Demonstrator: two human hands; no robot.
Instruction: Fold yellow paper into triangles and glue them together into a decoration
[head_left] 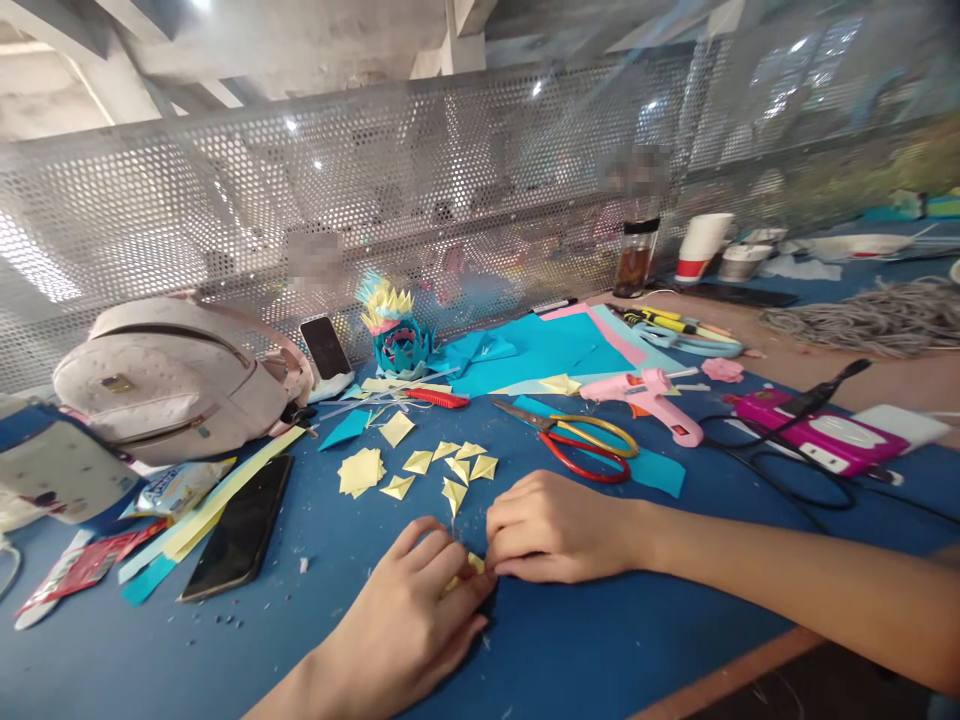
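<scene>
Between my two hands, low over the blue table, is a small piece of yellow paper, mostly hidden by fingers. My left hand closes on it from the left, thumb and fingers pinched together. From the right, the curled fingers of my right hand meet the same paper at its edge. Just beyond lie several small folded yellow paper pieces. To their left sits a stack of flat yellow paper squares, with a single yellow square behind it. Scissors with red and yellow handles rest beyond my right hand.
A pink glue gun and a magenta power strip with cables lie at right. Left are a phone, a backpack and paper strips. A paper model and blue sheets stand near the perforated metal screen.
</scene>
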